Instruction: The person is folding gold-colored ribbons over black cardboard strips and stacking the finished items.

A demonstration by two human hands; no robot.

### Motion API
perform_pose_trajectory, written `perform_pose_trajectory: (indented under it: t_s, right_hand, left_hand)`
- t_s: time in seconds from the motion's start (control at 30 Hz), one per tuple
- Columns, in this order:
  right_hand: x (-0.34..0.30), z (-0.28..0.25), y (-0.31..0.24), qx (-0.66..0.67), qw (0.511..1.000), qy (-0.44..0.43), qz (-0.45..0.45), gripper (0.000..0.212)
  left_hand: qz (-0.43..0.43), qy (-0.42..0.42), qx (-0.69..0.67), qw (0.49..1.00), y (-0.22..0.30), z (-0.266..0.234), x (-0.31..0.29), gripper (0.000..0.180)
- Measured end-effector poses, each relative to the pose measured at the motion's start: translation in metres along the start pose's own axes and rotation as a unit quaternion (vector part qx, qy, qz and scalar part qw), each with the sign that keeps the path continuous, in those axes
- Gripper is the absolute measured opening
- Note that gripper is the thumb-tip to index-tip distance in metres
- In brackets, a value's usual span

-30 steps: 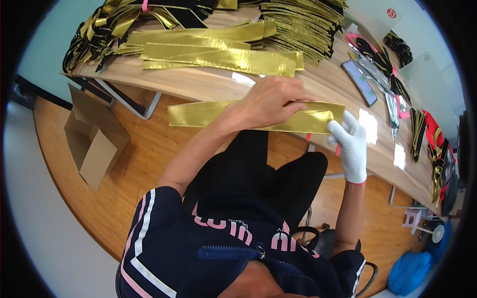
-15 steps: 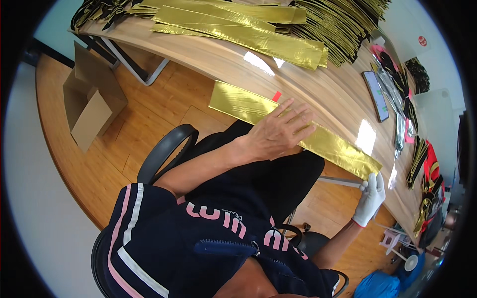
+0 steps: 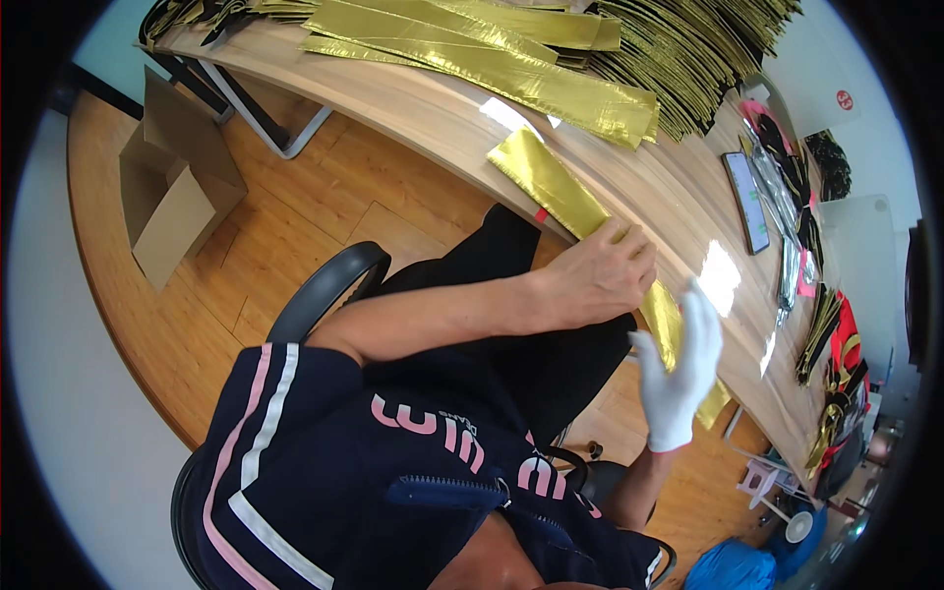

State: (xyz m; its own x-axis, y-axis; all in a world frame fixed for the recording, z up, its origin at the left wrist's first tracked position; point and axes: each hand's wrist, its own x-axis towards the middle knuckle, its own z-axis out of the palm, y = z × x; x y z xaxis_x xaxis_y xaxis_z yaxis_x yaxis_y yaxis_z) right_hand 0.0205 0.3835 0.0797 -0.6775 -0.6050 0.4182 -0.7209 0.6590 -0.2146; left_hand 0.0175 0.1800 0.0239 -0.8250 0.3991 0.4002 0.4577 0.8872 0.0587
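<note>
A long shiny gold strip (image 3: 551, 179) slants from the table top down over its near edge. A small red tag (image 3: 542, 214) sticks out from its left side. My bare left hand (image 3: 608, 273) is closed on the strip's middle, fingers curled around it. My right hand (image 3: 678, 369), in a white glove, is held in front of the lower part with thumb and fingers apart. It hides some of the strip there, and whether it touches the strip I cannot tell.
More gold strips (image 3: 482, 59) lie stacked at the far side, beside a dense row of gold-and-black strips (image 3: 678, 69). A phone (image 3: 745, 202) and silvery packets (image 3: 785, 211) lie to the right. On the floor at left stands an open cardboard box (image 3: 182, 216).
The strip has turned steeper, its upper end swinging right onto the table. My left hand went from flat to curled. My right hand let go of the lower end and moved left.
</note>
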Motion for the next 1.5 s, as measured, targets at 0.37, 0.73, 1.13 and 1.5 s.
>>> perform_pose_trajectory:
  t_s: [0.37, 0.73, 1.13, 1.5]
  right_hand:
    - [0.012, 0.022, 0.055, -0.07, 0.993, -0.063, -0.066, 0.045]
    - [0.033, 0.036, 0.007, 0.004, 0.995, -0.058, -0.083, 0.067]
    - [0.038, 0.076, -0.008, -0.01, 0.993, 0.002, -0.121, 0.044]
    - [0.051, 0.067, -0.011, 0.021, 0.995, 0.018, -0.1, 0.038]
  left_hand:
    - [-0.029, 0.249, -0.187, 0.95, 0.007, -0.008, -0.049, 0.035]
    - [-0.437, 0.265, -0.608, 0.607, -0.045, -0.023, -0.121, 0.025]
    - [-0.44, 0.307, -0.64, 0.55, -0.054, -0.025, -0.103, 0.025]
    - [-0.415, 0.355, -0.638, 0.543, -0.044, -0.014, -0.121, 0.026]
